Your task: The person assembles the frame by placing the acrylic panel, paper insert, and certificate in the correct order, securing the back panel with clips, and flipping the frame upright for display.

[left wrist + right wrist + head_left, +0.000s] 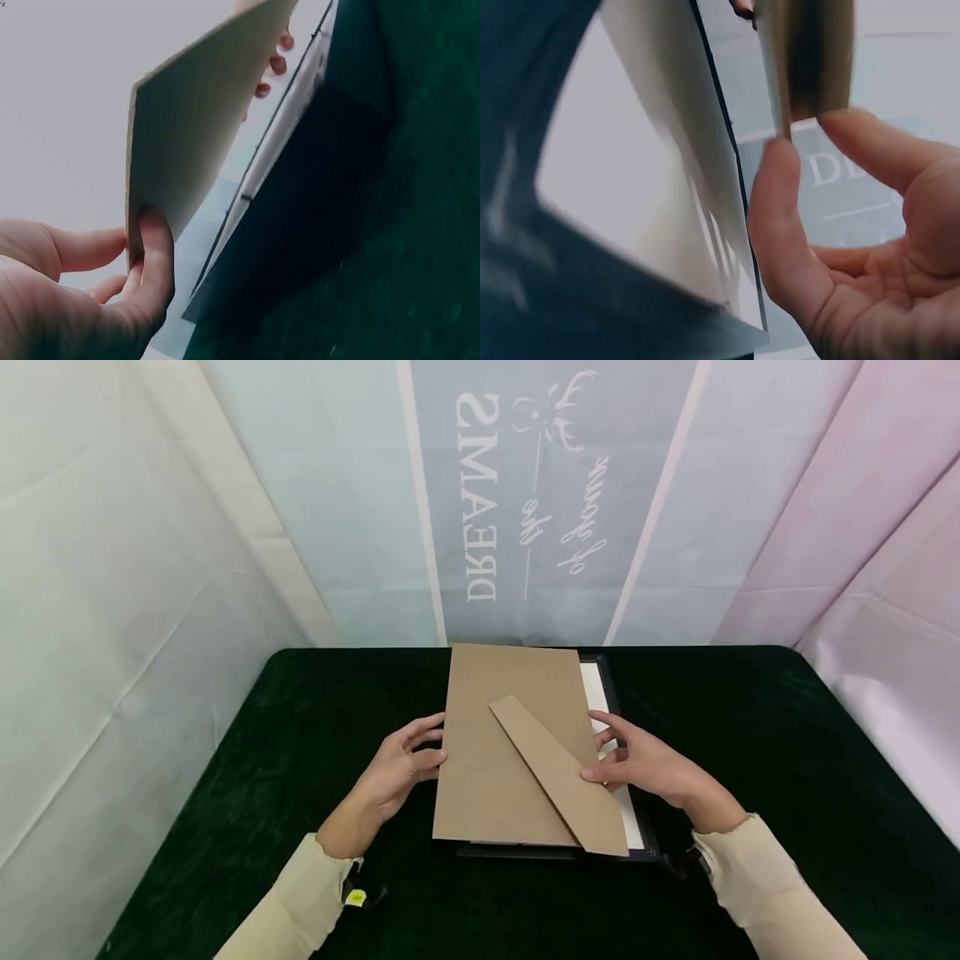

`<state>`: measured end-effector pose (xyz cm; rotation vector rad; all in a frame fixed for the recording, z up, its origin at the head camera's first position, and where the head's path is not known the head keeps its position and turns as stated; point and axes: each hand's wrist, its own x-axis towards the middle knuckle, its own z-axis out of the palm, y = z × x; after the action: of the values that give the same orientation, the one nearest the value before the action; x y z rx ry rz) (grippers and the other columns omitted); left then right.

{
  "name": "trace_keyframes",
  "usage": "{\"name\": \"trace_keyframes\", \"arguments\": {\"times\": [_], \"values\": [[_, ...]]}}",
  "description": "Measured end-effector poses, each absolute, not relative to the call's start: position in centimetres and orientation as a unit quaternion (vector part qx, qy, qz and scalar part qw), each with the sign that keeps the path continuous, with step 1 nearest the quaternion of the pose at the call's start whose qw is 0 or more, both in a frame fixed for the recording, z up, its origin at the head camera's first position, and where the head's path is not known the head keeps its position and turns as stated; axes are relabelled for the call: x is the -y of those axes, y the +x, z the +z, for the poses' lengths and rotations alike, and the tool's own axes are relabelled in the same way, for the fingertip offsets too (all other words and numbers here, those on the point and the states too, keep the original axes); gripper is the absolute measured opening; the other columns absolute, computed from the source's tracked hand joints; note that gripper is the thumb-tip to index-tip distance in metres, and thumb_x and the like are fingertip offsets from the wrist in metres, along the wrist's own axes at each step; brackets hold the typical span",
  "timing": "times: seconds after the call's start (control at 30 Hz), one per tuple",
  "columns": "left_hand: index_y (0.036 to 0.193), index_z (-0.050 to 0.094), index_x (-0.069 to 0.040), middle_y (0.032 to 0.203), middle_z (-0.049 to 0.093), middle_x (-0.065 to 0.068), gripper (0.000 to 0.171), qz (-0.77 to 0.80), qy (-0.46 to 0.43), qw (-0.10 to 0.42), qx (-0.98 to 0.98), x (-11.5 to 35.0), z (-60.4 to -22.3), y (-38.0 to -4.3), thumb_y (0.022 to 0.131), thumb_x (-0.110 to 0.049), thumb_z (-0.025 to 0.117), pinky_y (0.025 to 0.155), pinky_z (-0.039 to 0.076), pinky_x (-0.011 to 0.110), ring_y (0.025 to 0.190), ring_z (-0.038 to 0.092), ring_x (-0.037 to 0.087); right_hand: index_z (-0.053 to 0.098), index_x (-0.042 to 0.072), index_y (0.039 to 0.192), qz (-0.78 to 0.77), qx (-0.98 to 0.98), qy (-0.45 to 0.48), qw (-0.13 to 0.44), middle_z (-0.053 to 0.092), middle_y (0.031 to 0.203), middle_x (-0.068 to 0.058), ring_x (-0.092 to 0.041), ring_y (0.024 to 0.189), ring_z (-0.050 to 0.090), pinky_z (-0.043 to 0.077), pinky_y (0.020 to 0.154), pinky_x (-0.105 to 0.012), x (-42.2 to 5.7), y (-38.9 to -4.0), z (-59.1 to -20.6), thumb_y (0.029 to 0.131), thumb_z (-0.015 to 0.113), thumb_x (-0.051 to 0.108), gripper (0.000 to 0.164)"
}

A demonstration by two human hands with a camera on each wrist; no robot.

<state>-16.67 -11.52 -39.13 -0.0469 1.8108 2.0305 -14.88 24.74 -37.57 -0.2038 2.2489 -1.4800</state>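
A brown backing board with a slanting easel leg is held above a dark picture frame. My left hand pinches the board's left edge between thumb and fingers, as the left wrist view shows at the board's corner. On the other side, my right hand pinches the right edge, its thumb on the easel leg. Below the board lies the frame, apart from it, with small dark tabs along its inner edge. White backing shows inside the frame; the board covers most of it from above.
A dark green cloth covers the table under the frame. Behind the table hangs a pale blue curtain with white lettering. White fabric encloses the left side, and pinkish-white fabric the right.
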Motion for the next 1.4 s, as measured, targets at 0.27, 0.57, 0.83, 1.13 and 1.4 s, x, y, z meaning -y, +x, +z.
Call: {"name": "trace_keyframes", "arguments": {"times": [0.27,0.57,0.83,1.13,1.4], "values": [[0.146,0.049,-0.022,0.125,0.056,0.011,0.059,0.754,-0.053,0.236,-0.611,10.6,-39.8,-16.6,0.095,0.004,0.06,0.086,0.056,0.031,0.096,0.068,0.017,0.009,0.009,0.16,-0.52,-0.821,-0.078,0.223,0.04,0.123,-0.018,-0.012,0.081,0.062,0.057,0.072,-0.031,-25.9,-15.2,-37.3,0.083,0.081,0.024,0.107],[0.15,0.043,-0.012,0.141,0.055,0.018,0.055,0.756,-0.037,0.268,-0.596,10.8,-39.4,-16.4,0.098,0.002,0.054,0.086,0.053,0.025,0.097,0.065,0.013,0.009,0.005,0.16,-0.482,-0.843,-0.084,0.224,0.043,0.113,-0.014,-0.013,0.083,0.055,0.052,0.072,-0.026,-26.4,-15.7,-37.5,0.082,0.083,0.026,0.109],[0.146,0.045,0.0,0.151,0.047,0.017,0.046,0.764,-0.016,0.293,-0.575,10.4,-39.2,-16.1,0.1,-0.002,0.052,0.097,0.053,0.025,0.114,0.064,0.015,0.006,0.005,0.16,-0.484,-0.837,-0.072,0.244,0.049,0.117,-0.019,-0.015,0.084,0.063,0.054,0.078,-0.027,-27.6,-15.7,-37.0,0.084,0.081,0.025,0.108],[0.148,0.041,0.003,0.154,0.043,0.02,0.048,0.741,0.018,0.3,-0.601,10.1,-38.9,-15.9,0.101,-0.003,0.049,0.103,0.051,0.032,0.124,0.062,0.022,0.008,0.003,0.16,-0.474,-0.845,-0.062,0.239,0.05,0.118,-0.021,-0.017,0.081,0.065,0.055,0.075,-0.03,-28.3,-16.0,-36.8,0.083,0.081,0.025,0.108],[0.145,0.046,0.002,0.151,0.047,0.019,0.043,0.712,0.029,0.285,-0.641,10.5,-38.1,-15.9,0.103,-0.005,0.045,0.102,0.051,0.033,0.132,0.056,0.03,0.007,0.004,0.16,-0.471,-0.847,-0.063,0.24,0.05,0.12,-0.022,-0.017,0.082,0.067,0.055,0.076,-0.029,-28.4,-16.0,-37.2,0.083,0.081,0.026,0.109]]}}
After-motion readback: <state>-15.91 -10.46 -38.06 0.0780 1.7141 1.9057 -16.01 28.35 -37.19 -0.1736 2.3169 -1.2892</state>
